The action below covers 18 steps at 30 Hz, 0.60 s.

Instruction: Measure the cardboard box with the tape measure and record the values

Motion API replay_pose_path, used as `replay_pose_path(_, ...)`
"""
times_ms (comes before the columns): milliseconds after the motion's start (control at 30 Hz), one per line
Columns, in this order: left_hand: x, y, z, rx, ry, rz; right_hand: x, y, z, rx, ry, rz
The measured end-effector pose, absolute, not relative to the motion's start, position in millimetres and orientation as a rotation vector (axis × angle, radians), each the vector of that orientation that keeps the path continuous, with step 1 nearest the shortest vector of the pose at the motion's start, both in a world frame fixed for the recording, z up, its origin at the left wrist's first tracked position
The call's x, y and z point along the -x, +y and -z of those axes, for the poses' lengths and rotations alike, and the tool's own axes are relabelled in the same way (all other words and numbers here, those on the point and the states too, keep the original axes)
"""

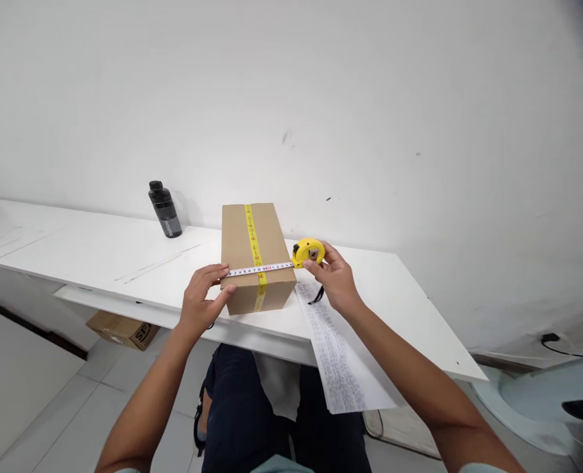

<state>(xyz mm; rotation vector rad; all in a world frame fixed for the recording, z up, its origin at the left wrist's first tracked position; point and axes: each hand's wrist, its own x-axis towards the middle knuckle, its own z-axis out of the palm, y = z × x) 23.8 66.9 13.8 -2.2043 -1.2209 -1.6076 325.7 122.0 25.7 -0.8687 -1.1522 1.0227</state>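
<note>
The right hand [339, 279] grips a tape measure [308, 252], its blade [252, 270] across a cardboard box [236, 240]. The left hand [201, 299], loosely spread, touches the blade's end.

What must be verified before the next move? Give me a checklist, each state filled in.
1. Blade across the box top: ok; the tape blade crosses the cardboard box and its yellow packing tape.
2. Blade end attended: ok; the left hand is there, at the box's left edge.
3. Case held: ok; the right hand grips the yellow tape measure.
4. Reading at the case: cannot tell; digits too small.
5. Paper fully on the table: not ok; it overhangs the front edge.
</note>
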Motion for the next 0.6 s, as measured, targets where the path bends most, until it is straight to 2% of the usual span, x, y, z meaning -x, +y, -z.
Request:
replay_pose_path(367,-23,80,-16,2.254,-1.44,1.859,-326,123,-20,0.925,-1.235,-0.98)
replay_pose_path(467,-23,88,-19,2.208,-1.406,1.814,-323,133,-21,0.964,-1.25,-0.957)
replay_pose_path(600,-21,92,-24,2.047,-1.138,1.604,-324,136,-27,0.971,-1.252,-0.985)
